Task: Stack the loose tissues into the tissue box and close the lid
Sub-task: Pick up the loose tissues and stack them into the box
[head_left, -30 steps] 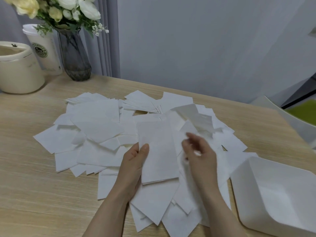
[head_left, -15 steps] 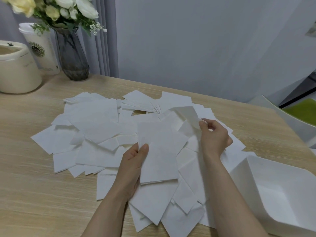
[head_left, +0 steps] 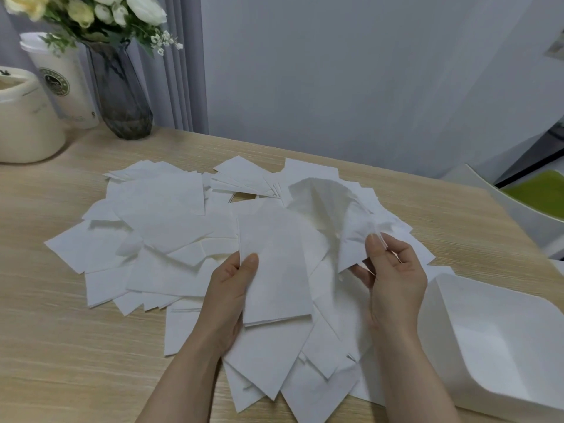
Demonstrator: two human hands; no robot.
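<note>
Two hands: both over the tissue heap, neither resting flat on the table (head_left: pixel 61 346).
Left hand (head_left: pixel 227 297): fingers curled under a neat stack (head_left: pixel 273 270) of folded tissues, thumb pressed on its top sheet near the lower left edge; the stack stands out beyond the fingertips, tilted a little.
Right hand (head_left: pixel 395 279): thumb and forefinger pinch one loose tissue (head_left: pixel 329 209) by its near corner; the other fingers are curled loosely below the pinch.
Pinched tissue: lifted, unfolded and crumpled, billowing up and away from the fingertips, just beside the stack's far right edge.
Loose tissues (head_left: pixel 158 227): many white sheets spread over the table, lying over one another; most lie left of and beyond the left fingers, some under both wrists and between the two hands.
Box (head_left: pixel 500 337): white, open top, nothing seen inside; it sits just right of the right wrist, touching the heap's right fringe. Its far end runs out of view.
Lid: cannot tell which item it is.
Beyond the fingers, far left: a dark glass vase (head_left: pixel 122 96) with pale flowers, a paper cup (head_left: pixel 64 83) behind it, and a cream tub (head_left: pixel 27 123) at the edge.
Far right: a white chair (head_left: pixel 494 206) with a green seat.
</note>
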